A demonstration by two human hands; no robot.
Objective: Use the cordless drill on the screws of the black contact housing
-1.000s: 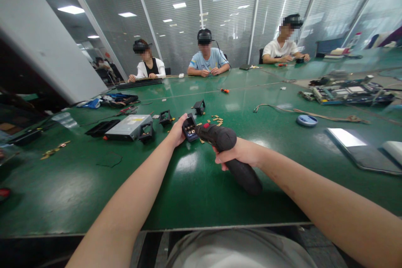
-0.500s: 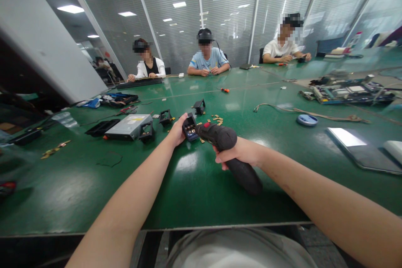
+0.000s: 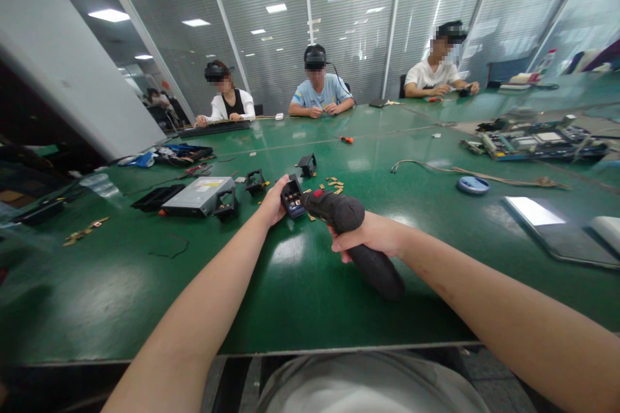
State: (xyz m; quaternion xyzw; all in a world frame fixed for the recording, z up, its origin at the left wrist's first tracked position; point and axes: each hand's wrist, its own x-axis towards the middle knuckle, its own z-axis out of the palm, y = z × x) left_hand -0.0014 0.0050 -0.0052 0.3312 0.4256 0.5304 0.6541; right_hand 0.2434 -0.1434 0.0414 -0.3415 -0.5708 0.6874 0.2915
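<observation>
My left hand (image 3: 276,202) is closed around a small black plastic housing (image 3: 293,196) with brass-coloured metal pieces inside its open face. In my right hand (image 3: 356,239) is a black cordless power screwdriver (image 3: 339,210), gripped by its handle with its nose pointing at the housing. Whether the tip touches anything inside I cannot tell. Several small brass-coloured plates (image 3: 334,183) lie just beyond the tool. Similar black housings stand close by: one behind (image 3: 307,164), another to the left (image 3: 254,181), and a third (image 3: 225,204) against a silver disc drive (image 3: 198,195).
At left are a clear plastic cup (image 3: 101,186) and more brass pieces (image 3: 87,230). To the right lie a cable (image 3: 465,171), a blue round lid (image 3: 473,184), a phone-like slab (image 3: 557,232) and circuit boards (image 3: 542,139). Three people sit across the green table (image 3: 310,322).
My hands, the housing and the screwdriver hold almost the same position. At the far left edge, a dark red-tipped object has mostly slipped out of view.
</observation>
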